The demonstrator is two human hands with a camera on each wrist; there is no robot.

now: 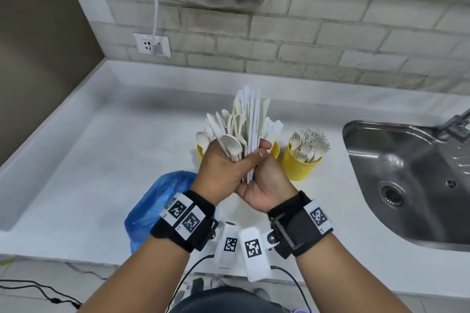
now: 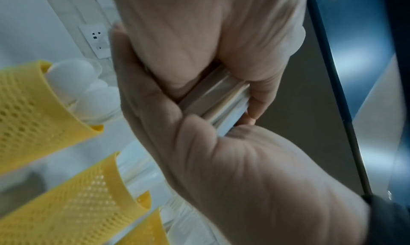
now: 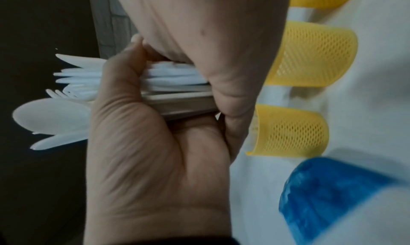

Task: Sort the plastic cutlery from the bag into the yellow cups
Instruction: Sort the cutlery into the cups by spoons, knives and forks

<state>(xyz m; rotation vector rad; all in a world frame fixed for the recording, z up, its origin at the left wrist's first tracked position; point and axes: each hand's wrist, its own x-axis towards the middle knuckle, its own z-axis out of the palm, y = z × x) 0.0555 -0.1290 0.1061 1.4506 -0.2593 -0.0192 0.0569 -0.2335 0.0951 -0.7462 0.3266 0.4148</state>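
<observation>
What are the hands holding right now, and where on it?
Both the left hand and right hand grip one mixed bundle of plastic cutlery around the handle ends; spoon bowls, knife blades and fork tines fan out above the fists.

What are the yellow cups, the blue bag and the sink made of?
Yellow cups: probably plastic or painted metal mesh, since the walls have rows of tiny holes. Blue bag: thin plastic film, wrinkly, slightly see-through and shiny. Sink: looks like stainless steel, grey with bright reflections.
</observation>
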